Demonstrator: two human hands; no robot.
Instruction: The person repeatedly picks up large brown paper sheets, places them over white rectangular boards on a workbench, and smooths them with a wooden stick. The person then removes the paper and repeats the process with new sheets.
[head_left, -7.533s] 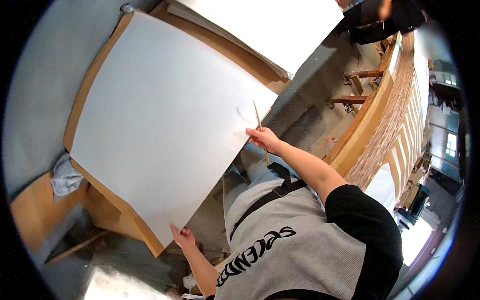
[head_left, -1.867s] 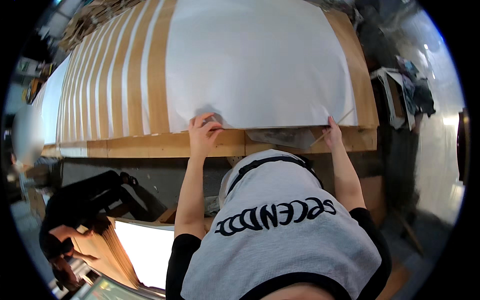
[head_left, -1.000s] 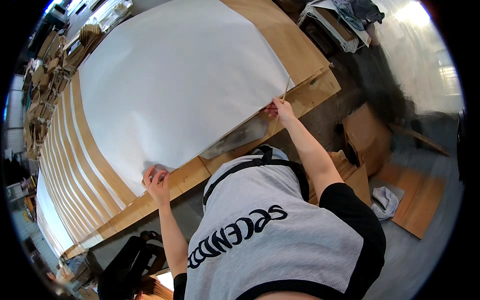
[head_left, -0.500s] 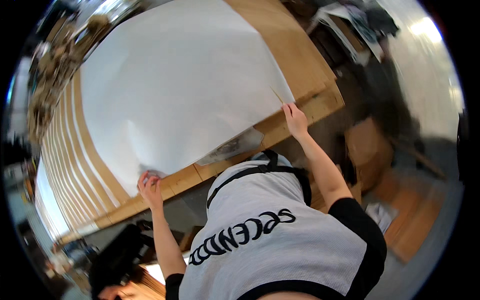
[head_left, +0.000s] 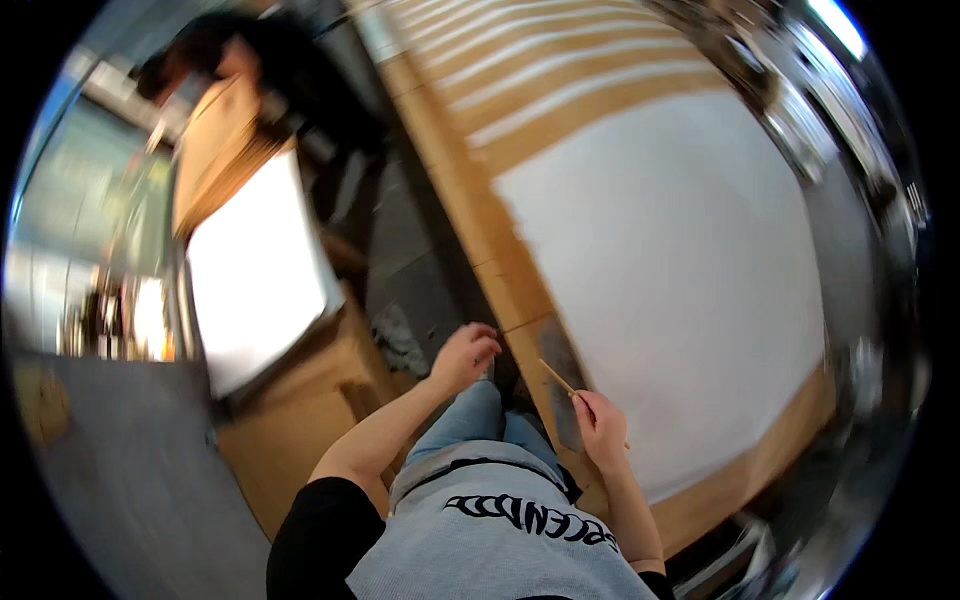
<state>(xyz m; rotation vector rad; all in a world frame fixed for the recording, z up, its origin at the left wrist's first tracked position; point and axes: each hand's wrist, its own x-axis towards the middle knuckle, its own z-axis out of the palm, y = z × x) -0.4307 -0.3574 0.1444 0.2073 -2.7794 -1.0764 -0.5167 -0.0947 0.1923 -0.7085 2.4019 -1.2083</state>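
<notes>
The right hand (head_left: pixel 600 425) is curled around a thin, light wooden stick (head_left: pixel 557 377), pinching its lower end so the stick points up and to the left. This hand sits at the near edge of a big white paper sheet (head_left: pixel 670 290). The sheet lies flat on a long, light brown wooden table (head_left: pixel 470 210). The left hand (head_left: pixel 462 355) holds nothing. Its fingers are loosely bent, and it hangs just beside the table's edge, above the dark floor. Farther left, a smaller white sheet (head_left: pixel 255 275) rests on a brown wooden board (head_left: pixel 300 420).
</notes>
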